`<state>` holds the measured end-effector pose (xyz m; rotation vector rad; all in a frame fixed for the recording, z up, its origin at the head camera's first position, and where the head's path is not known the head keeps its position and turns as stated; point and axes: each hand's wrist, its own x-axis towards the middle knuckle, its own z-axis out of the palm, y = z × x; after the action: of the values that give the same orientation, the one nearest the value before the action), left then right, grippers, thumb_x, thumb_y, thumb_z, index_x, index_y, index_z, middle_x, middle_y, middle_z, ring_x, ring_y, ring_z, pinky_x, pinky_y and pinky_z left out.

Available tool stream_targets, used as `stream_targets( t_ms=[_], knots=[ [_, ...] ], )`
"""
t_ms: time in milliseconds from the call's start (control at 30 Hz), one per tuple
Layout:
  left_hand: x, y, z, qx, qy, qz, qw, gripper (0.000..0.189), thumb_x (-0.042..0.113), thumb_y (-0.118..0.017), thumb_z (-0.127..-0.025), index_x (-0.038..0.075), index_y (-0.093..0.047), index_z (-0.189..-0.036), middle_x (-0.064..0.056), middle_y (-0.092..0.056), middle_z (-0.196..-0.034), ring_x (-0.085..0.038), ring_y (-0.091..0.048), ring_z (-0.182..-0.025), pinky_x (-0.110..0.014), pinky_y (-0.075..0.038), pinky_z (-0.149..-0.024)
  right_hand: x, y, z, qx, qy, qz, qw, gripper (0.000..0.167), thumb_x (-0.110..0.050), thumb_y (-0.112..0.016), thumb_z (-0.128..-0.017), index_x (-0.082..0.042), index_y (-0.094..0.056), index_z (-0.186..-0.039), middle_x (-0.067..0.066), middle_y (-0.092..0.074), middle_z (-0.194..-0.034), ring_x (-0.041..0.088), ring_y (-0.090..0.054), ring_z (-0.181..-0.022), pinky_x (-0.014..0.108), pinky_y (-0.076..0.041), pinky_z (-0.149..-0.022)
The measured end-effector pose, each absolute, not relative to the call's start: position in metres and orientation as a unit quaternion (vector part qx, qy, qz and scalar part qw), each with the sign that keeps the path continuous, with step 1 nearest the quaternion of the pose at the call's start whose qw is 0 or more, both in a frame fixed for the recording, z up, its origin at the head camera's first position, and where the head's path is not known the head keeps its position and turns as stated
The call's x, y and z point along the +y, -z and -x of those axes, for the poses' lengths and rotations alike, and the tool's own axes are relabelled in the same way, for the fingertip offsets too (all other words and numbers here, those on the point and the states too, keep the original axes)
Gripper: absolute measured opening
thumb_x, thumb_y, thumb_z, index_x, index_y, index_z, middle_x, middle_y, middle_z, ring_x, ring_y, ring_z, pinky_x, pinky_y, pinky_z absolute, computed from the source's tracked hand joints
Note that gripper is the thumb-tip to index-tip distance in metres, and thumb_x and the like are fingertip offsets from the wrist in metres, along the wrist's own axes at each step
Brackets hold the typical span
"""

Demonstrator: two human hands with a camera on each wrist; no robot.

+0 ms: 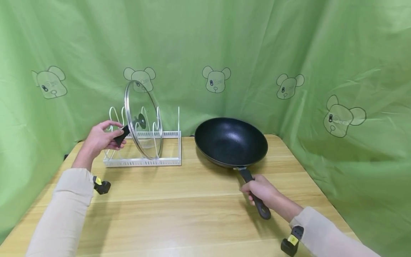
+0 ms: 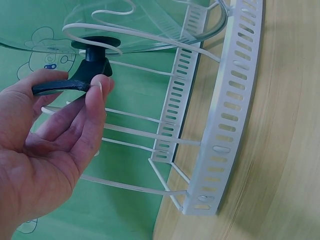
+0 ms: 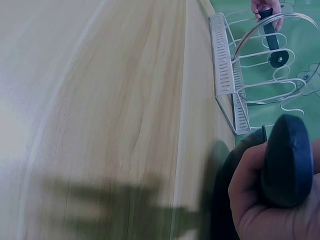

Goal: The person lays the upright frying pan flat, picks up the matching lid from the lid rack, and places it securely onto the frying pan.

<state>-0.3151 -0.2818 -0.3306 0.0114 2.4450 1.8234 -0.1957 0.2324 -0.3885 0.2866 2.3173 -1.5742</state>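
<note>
A round glass lid (image 1: 128, 110) with a metal rim stands nearly upright between the wires of a white rack (image 1: 141, 162). My left hand (image 1: 102, 137) pinches the lid's black handle (image 1: 122, 136) between thumb and fingers, as the left wrist view also shows. Over at the right, a black wok (image 1: 231, 142) tilts its dark inside toward me at the back of the table. My right hand (image 1: 261, 189) grips the wok's long black handle (image 1: 264, 211), whose end looms large in the right wrist view. Whether the wok's base touches the table, I cannot tell.
The wooden table (image 1: 167, 214) reaches back to a green curtain (image 1: 179, 46) printed with bear faces, which also encloses both sides. The rack's other upright wire loops (image 1: 178, 117) stand on both sides of the lid. Each wrist wears a small black camera (image 1: 102, 186).
</note>
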Motion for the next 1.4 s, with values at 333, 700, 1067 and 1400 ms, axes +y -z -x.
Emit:
stream_targets(
  t_ms=[333, 700, 1067, 1400],
  knots=[
    [-0.282, 0.328, 0.314, 0.795, -0.604, -0.002, 0.048, 0.05, 0.016, -0.058, -0.104, 0.004, -0.038, -0.149, -0.025, -0.075, -0.101, -0.02, -0.076, -0.074, -0.04, -0.067, -0.074, 0.237, 0.389, 0.201, 0.796, 0.568, -0.092, 0.189, 0.039, -0.014, -0.06, -0.096, 0.005, -0.039, -0.123, 0.001, -0.05, -0.068, 0.011, -0.045, -0.05, 0.019, -0.044, -0.045],
    [-0.278, 0.324, 0.309, 0.799, -0.599, -0.001, 0.05, 0.05, 0.015, -0.057, -0.105, 0.003, -0.037, -0.149, -0.028, -0.073, -0.105, -0.02, -0.076, -0.074, -0.041, -0.067, -0.074, 0.234, 0.389, 0.207, 0.751, 0.612, -0.114, 0.22, 0.043, -0.04, -0.036, -0.11, 0.001, -0.049, -0.11, 0.001, -0.049, -0.07, 0.01, -0.047, -0.054, 0.019, -0.046, -0.047],
    [-0.282, 0.332, 0.315, 0.796, -0.604, -0.002, 0.044, 0.049, 0.016, -0.058, -0.104, 0.004, -0.039, -0.148, -0.026, -0.074, -0.102, -0.019, -0.076, -0.072, -0.039, -0.067, -0.072, 0.227, 0.391, 0.207, 0.741, 0.625, -0.117, 0.216, 0.039, -0.039, -0.033, -0.111, -0.005, -0.046, -0.097, -0.002, -0.045, -0.068, 0.008, -0.041, -0.051, 0.017, -0.04, -0.044],
    [-0.283, 0.334, 0.318, 0.799, -0.6, -0.004, 0.042, 0.05, 0.017, -0.058, -0.104, 0.005, -0.039, -0.148, -0.026, -0.074, -0.102, -0.02, -0.076, -0.074, -0.038, -0.067, -0.072, 0.229, 0.393, 0.208, 0.736, 0.629, -0.117, 0.221, 0.038, -0.039, -0.032, -0.111, -0.006, -0.046, -0.097, -0.002, -0.045, -0.068, 0.008, -0.041, -0.052, 0.017, -0.04, -0.045]
  ],
)
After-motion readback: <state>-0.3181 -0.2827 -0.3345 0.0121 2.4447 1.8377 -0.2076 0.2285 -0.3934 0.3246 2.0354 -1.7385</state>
